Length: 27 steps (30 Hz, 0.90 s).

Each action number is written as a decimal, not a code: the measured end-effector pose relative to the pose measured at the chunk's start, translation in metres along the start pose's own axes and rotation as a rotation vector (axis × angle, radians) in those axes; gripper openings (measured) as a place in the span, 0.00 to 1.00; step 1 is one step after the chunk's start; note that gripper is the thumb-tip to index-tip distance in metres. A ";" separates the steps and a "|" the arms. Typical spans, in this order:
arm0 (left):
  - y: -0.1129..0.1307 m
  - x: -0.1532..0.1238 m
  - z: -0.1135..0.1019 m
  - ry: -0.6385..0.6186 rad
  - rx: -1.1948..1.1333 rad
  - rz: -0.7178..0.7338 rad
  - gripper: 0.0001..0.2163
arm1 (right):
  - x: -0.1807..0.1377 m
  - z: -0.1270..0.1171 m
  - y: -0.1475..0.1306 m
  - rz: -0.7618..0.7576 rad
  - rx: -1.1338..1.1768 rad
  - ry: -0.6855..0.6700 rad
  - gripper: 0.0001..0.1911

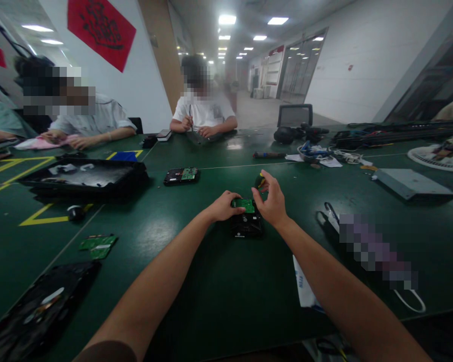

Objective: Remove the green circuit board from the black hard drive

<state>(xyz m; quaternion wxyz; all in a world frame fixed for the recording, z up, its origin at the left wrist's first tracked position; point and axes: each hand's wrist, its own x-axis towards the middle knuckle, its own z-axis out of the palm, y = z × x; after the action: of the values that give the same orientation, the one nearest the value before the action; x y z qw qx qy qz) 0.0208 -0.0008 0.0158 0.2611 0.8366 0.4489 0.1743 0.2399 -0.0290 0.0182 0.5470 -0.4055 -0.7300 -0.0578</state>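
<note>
A black hard drive [246, 225] with a green circuit board [245, 205] on its upper face lies on the green table in front of me. My left hand [226, 206] grips its left edge, the thumb resting by the board. Over the drive's far right corner, my right hand [271, 200] holds a screwdriver [259, 181] by its dark handle with a yellow end. The tip of the screwdriver is hidden or too small to make out. Farther left, a second hard drive [181, 176] lies flat with its board showing.
To the left are a black tray [83, 176], a loose circuit board [98, 245] and a large black casing [41, 309]. On the right lie a metal box [413, 183], a strapped item [377, 251] and tangled cables [317, 153]. Two people [204, 108] work across the table.
</note>
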 end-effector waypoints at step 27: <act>0.001 0.000 -0.001 0.005 -0.014 0.000 0.28 | 0.000 0.000 -0.002 0.011 0.027 0.005 0.35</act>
<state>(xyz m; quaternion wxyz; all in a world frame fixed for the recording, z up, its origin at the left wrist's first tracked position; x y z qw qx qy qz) 0.0211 -0.0013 0.0169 0.2656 0.8344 0.4483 0.1796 0.2387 -0.0302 0.0191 0.5548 -0.4019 -0.7270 -0.0459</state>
